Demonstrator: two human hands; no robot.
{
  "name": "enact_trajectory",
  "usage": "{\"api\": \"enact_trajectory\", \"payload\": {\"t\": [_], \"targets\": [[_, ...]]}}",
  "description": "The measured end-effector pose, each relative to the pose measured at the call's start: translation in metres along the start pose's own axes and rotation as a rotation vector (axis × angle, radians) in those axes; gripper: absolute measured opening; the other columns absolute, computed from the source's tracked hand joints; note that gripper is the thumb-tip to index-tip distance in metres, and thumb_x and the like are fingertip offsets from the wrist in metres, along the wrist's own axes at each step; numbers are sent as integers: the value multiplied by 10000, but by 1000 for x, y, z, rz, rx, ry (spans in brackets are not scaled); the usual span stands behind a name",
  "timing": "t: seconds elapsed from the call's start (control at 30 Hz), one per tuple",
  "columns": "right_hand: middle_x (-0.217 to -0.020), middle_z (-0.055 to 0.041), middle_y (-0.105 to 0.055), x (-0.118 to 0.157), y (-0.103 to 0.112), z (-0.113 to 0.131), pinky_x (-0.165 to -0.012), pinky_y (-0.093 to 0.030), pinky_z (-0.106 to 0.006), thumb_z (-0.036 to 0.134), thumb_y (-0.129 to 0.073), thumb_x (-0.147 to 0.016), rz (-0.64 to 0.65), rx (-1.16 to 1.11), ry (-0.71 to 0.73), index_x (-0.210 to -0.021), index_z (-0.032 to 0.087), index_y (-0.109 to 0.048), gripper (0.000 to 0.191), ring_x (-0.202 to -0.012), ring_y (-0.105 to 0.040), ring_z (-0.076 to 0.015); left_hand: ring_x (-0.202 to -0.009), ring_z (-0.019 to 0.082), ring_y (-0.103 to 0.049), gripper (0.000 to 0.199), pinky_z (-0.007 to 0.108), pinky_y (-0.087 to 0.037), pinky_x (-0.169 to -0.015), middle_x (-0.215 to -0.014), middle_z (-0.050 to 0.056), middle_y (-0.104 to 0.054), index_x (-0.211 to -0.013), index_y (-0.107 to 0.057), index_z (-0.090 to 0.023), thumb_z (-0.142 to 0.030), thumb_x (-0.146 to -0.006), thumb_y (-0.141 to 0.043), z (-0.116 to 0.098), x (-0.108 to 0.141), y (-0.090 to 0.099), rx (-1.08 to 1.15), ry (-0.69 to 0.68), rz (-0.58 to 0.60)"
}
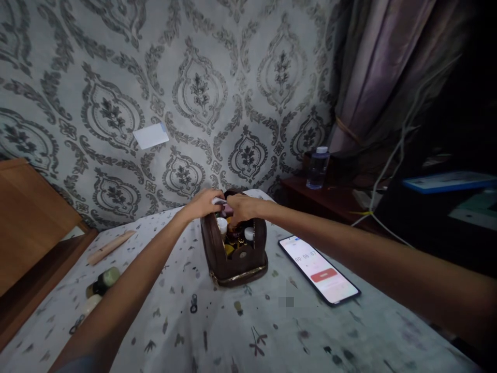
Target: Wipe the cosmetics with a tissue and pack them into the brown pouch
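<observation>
A brown zip bag [233, 272] stands unzipped on the patterned bed sheet, its top flap folded down at the front. Inside are a white-capped container [221, 227], a second white lid [249, 234] and some yellow and dark items too dim to name. At the bag's back left rim is my left hand [204, 203], fingers pinched by a small whitish piece [219, 201] that I cannot identify. My right hand [243, 207] reaches down into the bag from the right, fingers bent; their tips and anything in them are hidden.
Right of the bag lies a phone [320, 272] with a running timer. Several small items, including a dark green-capped bottle [103, 282] and a beige tube [111, 247], lie at left beside a wooden board [34, 223]. A water bottle [317, 168] stands on the side table.
</observation>
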State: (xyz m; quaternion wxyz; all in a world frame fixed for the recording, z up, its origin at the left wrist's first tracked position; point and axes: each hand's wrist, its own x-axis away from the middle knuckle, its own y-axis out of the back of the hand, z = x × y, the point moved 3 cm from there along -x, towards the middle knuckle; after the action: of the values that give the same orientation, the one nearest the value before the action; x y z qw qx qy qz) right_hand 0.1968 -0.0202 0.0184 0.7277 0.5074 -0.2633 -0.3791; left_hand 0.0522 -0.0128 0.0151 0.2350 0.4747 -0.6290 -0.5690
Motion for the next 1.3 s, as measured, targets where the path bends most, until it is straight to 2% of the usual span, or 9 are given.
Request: {"api": "enact_trajectory", "payload": {"t": [0.07, 0.17, 0.4, 0.63, 0.8, 0.97, 1.03, 1.13, 1.3], "targets": [[-1033, -79, -749, 2, -5, 4, -805, -522, -263, 212, -927, -430, 49, 72, 10, -944, 162, -735, 550, -1033, -690, -285, -764, 201, -602, 273, 285, -449, -722, -865, 25, -719, -935, -731, -201, -228, -700, -595, 1, 1, 0, 17, 9, 4], [-1179, -106, -713, 1, -11, 7, -864, -511, -290, 213, -919, -454, 101, 180, -2, -1148, 170, -678, 736, -1121, -657, -300, -735, 189, -588, 264, 273, -436, -681, -821, 11, -707, -909, -723, -203, -209, -684, -585, 3, 2, 1, 60, 19, 2], [-1243, -127, -676, -5, -15, 7, -783, -524, -260, 242, -864, -577, 163, 225, 1, -1181, 143, -652, 648, -1133, -654, -302, -713, 169, -558, 263, 257, -386, -643, -773, 1, -671, -904, -693, -162, -219, -683, -563, 3, 6, 4, 95, 31, 5], [-1305, -168, -636, 6, -20, 9, -833, -514, -279, 254, -848, -635, 138, 240, 15, -1322, 127, -543, 762, -1176, -631, -312, -694, 159, -551, 299, 250, -380, -637, -771, 1, -667, -932, -698, -151, -208, -679, -549, 3, 8, 3, 104, 47, 3], [-1252, -147, -668, 6, -18, 10, -792, -509, -268, 292, -850, -639, 171, 227, 37, -1241, 129, -619, 664, -1141, -645, -304, -721, 174, -572, 326, 261, -413, -671, -797, 16, -690, -968, -716, -151, -216, -698, -546, 3, 6, 3, 79, 34, 31], [-1039, -93, -737, 2, -11, 9, -674, -479, -219, 242, -775, -706, 171, 186, 59, -1007, 131, -726, 325, -958, -695, -233, -853, 205, -631, 346, 291, -474, -813, -943, 35, -736, -994, -729, -166, -198, -727, -512, 8, 4, 4, 106, 17, 43], [-981, -94, -743, 2, -8, 10, -639, -467, -212, 208, -742, -725, 153, 168, 46, -961, 121, -735, 252, -904, -697, -219, -932, 214, -645, 327, 301, -478, -881, -1002, 37, -741, -996, -726, -171, -213, -757, -507, 10, 4, 4, 178, 22, 7], [-955, -97, -747, 1, -4, 9, -633, -464, -209, 142, -686, -752, 104, 134, 18, -961, 115, -738, 217, -870, -694, -207, -956, 212, -647, 272, 302, -477, -904, -979, 35, -738, -959, -716, -165, -244, -792, -516, 13, 11, 7, 317, 71, -134], [-1027, -86, -748, -5, -4, 7, -705, -488, -210, 85, -595, -797, -11, 64, -45, -1064, 142, -732, 306, -941, -697, -208, -742, 175, -601, 230, 268, -472, -722, -772, 6, -673, -945, -687, -167, -296, -819, -545, 18, 34, 9, 479, 290, -467]]}}
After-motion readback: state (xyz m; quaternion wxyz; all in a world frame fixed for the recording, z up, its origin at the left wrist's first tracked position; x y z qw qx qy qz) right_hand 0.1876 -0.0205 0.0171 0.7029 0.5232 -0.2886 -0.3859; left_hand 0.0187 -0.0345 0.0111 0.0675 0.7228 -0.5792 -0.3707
